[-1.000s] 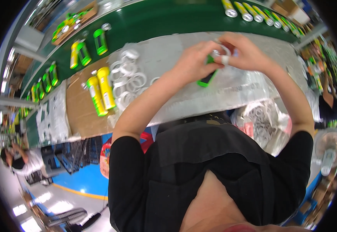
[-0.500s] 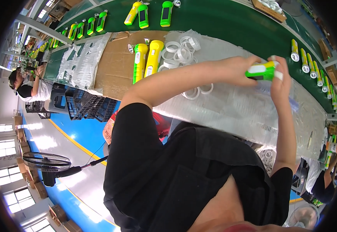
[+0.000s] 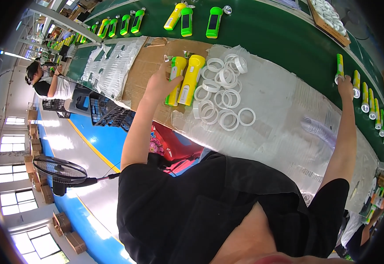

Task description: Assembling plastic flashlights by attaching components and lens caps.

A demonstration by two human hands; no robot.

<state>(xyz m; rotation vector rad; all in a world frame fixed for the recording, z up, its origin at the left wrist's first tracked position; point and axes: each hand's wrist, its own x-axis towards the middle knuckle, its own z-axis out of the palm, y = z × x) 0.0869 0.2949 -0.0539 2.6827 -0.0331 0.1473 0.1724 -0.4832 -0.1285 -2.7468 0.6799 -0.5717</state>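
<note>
At the left of the bench, my left hand (image 3: 159,84) reaches round a green-and-yellow flashlight (image 3: 177,71), its thumb across the near side. Touching that one is a mostly yellow flashlight (image 3: 192,75). Out at the right, my right hand (image 3: 345,86) grips the lower end of another green-and-yellow flashlight (image 3: 339,65) over the green belt; some fingers are hidden. A loose heap of white rings (image 3: 227,78) lies just right of the left pair, on the plastic-covered bench top (image 3: 271,110).
Several flashlights (image 3: 365,97) line the green belt (image 3: 266,31) at right, with more (image 3: 186,22) along its far left. A box of white parts (image 3: 330,20) stands beyond the belt. Black crates (image 3: 108,113) and a fan (image 3: 60,171) are at left, where another person (image 3: 46,81) sits.
My hands have parted from around one flashlight. The left has swung left to the pair on the cardboard; the right has carried a flashlight out to the belt. The view has shifted.
</note>
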